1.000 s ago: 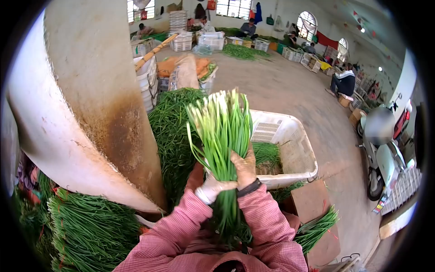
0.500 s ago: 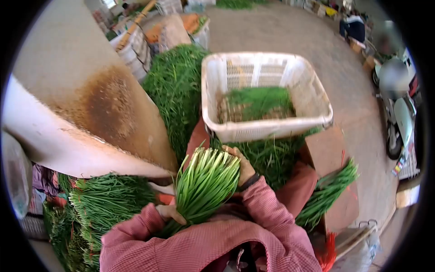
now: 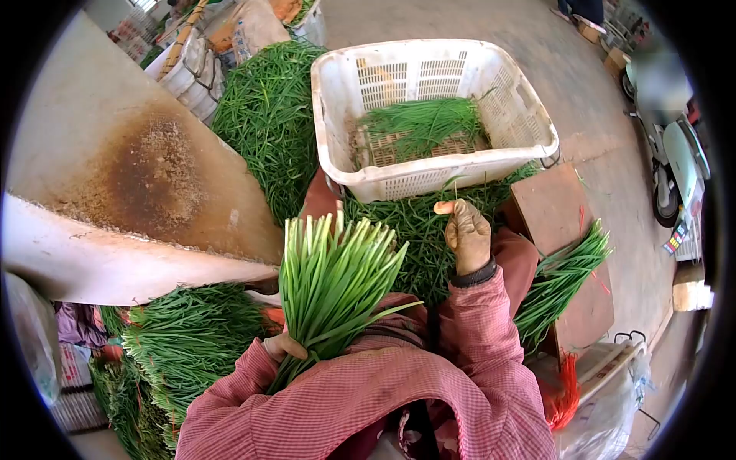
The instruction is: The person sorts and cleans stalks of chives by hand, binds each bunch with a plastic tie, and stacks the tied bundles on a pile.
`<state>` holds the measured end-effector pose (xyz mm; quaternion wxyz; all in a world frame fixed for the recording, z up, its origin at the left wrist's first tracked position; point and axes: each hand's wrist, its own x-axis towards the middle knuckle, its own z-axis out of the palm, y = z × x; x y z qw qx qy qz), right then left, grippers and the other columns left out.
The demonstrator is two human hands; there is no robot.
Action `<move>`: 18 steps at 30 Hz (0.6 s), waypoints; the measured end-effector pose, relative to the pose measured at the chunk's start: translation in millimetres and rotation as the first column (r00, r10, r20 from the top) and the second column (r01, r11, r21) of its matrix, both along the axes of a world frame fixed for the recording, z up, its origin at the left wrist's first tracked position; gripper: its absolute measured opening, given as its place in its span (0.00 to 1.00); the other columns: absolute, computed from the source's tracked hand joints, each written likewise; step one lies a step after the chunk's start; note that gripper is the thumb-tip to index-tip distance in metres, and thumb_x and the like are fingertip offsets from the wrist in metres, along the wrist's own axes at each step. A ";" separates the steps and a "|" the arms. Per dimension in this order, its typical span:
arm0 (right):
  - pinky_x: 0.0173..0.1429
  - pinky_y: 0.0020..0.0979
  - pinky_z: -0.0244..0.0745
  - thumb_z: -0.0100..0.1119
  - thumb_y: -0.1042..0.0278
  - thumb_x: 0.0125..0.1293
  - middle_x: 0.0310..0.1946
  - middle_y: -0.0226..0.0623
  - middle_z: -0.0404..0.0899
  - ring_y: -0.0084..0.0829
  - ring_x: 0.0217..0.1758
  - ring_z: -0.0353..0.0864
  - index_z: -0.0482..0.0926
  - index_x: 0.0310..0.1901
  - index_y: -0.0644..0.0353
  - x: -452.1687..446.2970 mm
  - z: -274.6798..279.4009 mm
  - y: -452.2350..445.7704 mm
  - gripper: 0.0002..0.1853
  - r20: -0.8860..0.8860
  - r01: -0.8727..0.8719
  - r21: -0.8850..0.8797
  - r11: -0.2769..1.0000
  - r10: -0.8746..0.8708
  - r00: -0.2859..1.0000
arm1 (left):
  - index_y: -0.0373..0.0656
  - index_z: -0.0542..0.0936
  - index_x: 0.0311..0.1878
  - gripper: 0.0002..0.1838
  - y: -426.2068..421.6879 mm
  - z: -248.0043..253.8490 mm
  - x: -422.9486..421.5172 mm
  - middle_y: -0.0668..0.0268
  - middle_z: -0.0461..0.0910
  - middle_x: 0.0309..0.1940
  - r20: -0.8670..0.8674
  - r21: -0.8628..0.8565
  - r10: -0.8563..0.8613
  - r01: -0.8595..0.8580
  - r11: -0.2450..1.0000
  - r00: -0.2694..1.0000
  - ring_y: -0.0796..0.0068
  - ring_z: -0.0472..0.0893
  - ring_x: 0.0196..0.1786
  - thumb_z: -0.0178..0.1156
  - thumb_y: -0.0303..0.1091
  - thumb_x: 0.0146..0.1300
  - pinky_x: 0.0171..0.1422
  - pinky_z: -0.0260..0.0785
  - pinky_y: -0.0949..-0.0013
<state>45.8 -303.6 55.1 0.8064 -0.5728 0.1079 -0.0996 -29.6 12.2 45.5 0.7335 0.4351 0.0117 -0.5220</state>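
Observation:
A thick bunch of garlic chives [image 3: 333, 284] stands tilted in front of my body, pale cut ends up and green leaves down. My left hand [image 3: 286, 347] is closed around its lower, leafy part. My right hand [image 3: 468, 236] is raised to the right of the bunch, apart from it, with the fingers curled and thumb and forefinger pinched together. From those fingertips a thin green blade [image 3: 455, 187] sticks up, small against the loose leaves behind.
A white plastic basket [image 3: 452, 165] with some loose greens stands ahead, leaf heaps [image 3: 268, 115] around it. Left are a stained pillar [image 3: 84, 146] and stacked chives [image 3: 192, 330]. Right, a tied bunch [image 3: 563, 276] lies on a brown board [image 3: 552, 207], near red ties [image 3: 563, 395] and a scooter [image 3: 678, 169].
My right hand has left the top of the bunch and moved right and up, fingers now curled. My left hand still holds the bunch. The view has tipped downward.

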 end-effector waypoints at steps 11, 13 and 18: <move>0.15 0.16 0.58 0.57 0.56 0.56 0.19 0.28 0.74 0.15 0.13 0.63 0.78 0.31 0.63 -37.8 -22.7 36.1 0.15 -0.187 -0.587 0.024 0.810 0.580 0.793 | 0.41 0.58 0.62 0.44 2.5 2.3 -5.8 0.62 0.63 0.58 -0.035 0.016 -0.006 0.006 1.000 0.999 0.67 0.62 0.60 0.67 0.26 0.37 0.64 0.51 0.65; 0.17 0.16 0.59 0.55 0.58 0.58 0.17 0.27 0.73 0.15 0.14 0.64 0.77 0.31 0.62 -36.2 -21.3 34.4 0.13 -0.228 -0.630 0.066 0.774 0.626 0.746 | 0.42 0.58 0.62 0.44 3.2 2.4 -7.3 0.62 0.63 0.58 -0.034 0.019 -0.005 0.006 1.000 0.999 0.67 0.61 0.60 0.67 0.26 0.37 0.64 0.51 0.65; 0.27 0.17 0.68 0.48 0.72 0.62 0.28 0.33 0.77 0.17 0.23 0.71 0.75 0.37 0.62 -28.7 -37.4 -3.9 0.06 -0.189 -0.390 0.110 0.914 0.405 0.895 | 0.42 0.58 0.62 0.44 6.4 1.8 -11.6 0.61 0.63 0.58 -0.044 0.015 0.005 -0.005 1.000 0.999 0.67 0.61 0.60 0.66 0.26 0.36 0.64 0.50 0.65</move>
